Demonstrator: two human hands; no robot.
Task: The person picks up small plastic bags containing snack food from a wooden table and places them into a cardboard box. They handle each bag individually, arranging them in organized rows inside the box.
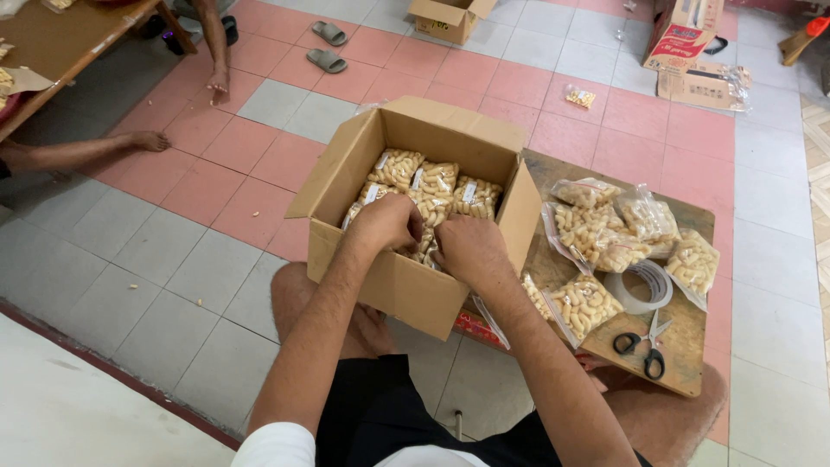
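Snack packets [432, 192], clear bags of pale yellow puffed pieces with white labels at their tops, stand packed in rows inside an open brown cardboard box [406, 285]. Their long axes run roughly from 6 towards 12 o'clock, label ends up and away from the person. The box sits at the centre of the view, its flaps spread, its right side against a low wooden worktop [683, 337].

Both hands reach into the near side of the box. The left hand [385, 223] is curled knuckles-up, fingers tucked down among the packets; the right hand [469, 248] lies just beside it at 3 o'clock, also bent over, fingertips hidden. Whether either grip is closed on a packet cannot be told.

On the worktop, at 3 o'clock from the box, lie loose packets [605, 229], a tape roll [644, 287] and black-handled scissors [644, 344]. At 10 o'clock another person's feet [147, 140] rest on the tiled floor [173, 251]; grey slippers [327, 47] lie at 12 o'clock.
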